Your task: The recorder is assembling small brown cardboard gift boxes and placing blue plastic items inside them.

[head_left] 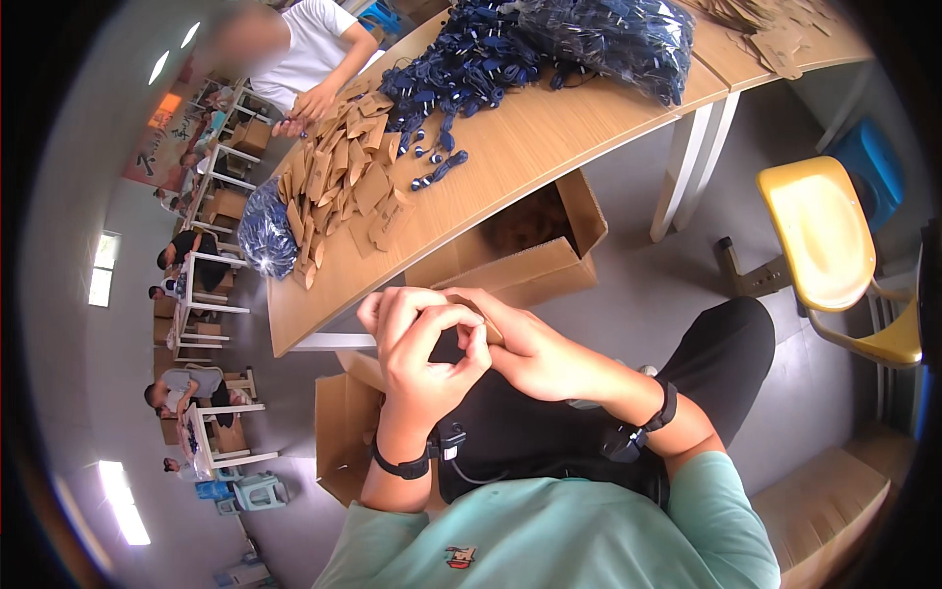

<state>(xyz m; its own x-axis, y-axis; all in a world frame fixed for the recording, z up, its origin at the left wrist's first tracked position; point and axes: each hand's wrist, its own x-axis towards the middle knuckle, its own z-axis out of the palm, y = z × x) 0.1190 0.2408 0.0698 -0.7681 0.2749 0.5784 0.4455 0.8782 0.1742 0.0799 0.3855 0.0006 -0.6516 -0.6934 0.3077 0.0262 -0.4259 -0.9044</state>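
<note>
Both of my hands are together above my lap, in front of the table. Between them is a small brown cardboard packet, mostly hidden by my fingers. My left hand has its fingers curled, with thumb and forefinger pinched at the packet's edge. My right hand wraps round the packet from the other side. A heap of similar brown packets lies on the table's left part. Beside it spreads a pile of bundled dark blue cords, with a few loose bundles towards the near edge.
A clear plastic bag of blue cords stands behind; a smaller bag sits at the left corner. Open cardboard boxes are below the table and beside my left arm. A co-worker handles something across the table. A yellow chair is right.
</note>
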